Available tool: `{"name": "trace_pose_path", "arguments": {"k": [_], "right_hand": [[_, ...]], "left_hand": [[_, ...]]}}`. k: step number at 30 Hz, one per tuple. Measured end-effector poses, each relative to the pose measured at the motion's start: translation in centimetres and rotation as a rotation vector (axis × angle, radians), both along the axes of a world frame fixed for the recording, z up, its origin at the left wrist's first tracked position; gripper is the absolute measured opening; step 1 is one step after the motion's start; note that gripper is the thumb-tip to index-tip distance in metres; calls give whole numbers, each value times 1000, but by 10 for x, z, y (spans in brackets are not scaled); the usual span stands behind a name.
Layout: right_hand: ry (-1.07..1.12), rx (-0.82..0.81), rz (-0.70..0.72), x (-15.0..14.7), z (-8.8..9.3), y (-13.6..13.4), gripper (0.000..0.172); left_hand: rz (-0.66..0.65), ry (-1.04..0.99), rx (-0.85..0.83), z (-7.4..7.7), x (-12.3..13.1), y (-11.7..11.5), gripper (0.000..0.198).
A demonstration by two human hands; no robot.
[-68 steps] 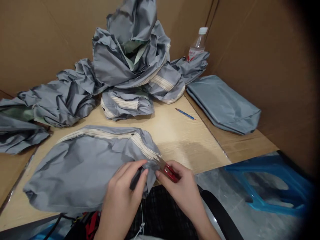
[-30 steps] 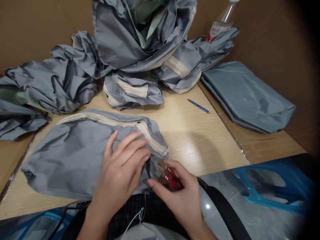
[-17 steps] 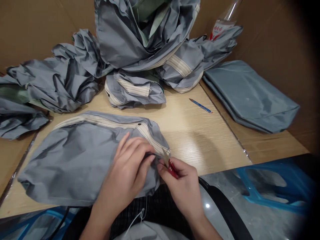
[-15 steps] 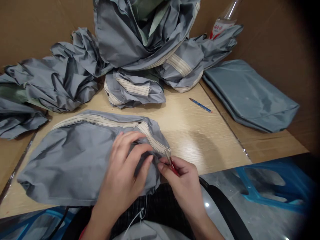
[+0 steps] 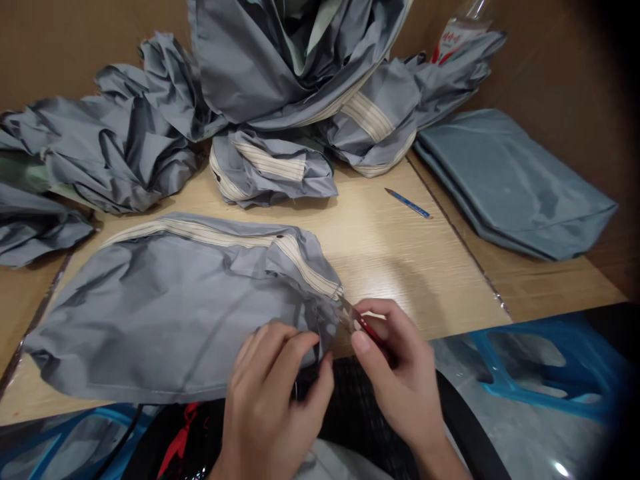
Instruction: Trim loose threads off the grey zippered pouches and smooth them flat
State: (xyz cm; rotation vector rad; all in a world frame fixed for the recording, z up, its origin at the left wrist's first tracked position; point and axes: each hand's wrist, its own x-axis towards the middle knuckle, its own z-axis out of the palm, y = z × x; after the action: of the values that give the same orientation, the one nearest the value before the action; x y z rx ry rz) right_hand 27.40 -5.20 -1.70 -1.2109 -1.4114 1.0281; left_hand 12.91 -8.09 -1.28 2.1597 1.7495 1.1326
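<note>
A grey fabric bag (image 5: 165, 313) with a cream zip strip (image 5: 225, 235) along its upper edge lies flat at the front of the table. My left hand (image 5: 280, 387) has its fingers curled over the bag's lower right edge, gripping the cloth there. In my right hand (image 5: 403, 373) is a pair of small red-handled thread snips (image 5: 367, 328). The metal blades point up and left, close by the bag's right corner at the end of the zip strip. Whether they touch the cloth, I cannot tell.
Behind lie crumpled grey bags (image 5: 125, 147), a larger open one (image 5: 250, 80) and a small bundle (image 5: 275, 167). A blue pencil (image 5: 407, 203) rests on the table (image 5: 400, 267). To the right sit a folded blue-grey bag (image 5: 515, 180) and a plastic bottle (image 5: 457, 37). Blue stools (image 5: 530, 367) stand below.
My left hand has come down from the zip strip to the bag's lower right edge. My right hand, with the snips, has shifted slightly right. The whole view has tilted a little.
</note>
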Motion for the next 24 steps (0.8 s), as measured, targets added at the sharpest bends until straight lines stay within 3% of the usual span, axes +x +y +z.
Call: {"name": "trace_pose_path", "arguments": {"k": [6, 14, 24], "right_hand": [[-472, 368, -1, 22, 0, -9, 13], [-556, 531, -13, 20, -8, -4, 16], [-620, 642, -13, 15, -5, 3, 13]], "left_hand": [[-4, -24, 36, -1, 2, -2, 12], [-15, -45, 48, 1, 3, -1, 11], [-35, -78, 70, -1, 3, -2, 16]]}}
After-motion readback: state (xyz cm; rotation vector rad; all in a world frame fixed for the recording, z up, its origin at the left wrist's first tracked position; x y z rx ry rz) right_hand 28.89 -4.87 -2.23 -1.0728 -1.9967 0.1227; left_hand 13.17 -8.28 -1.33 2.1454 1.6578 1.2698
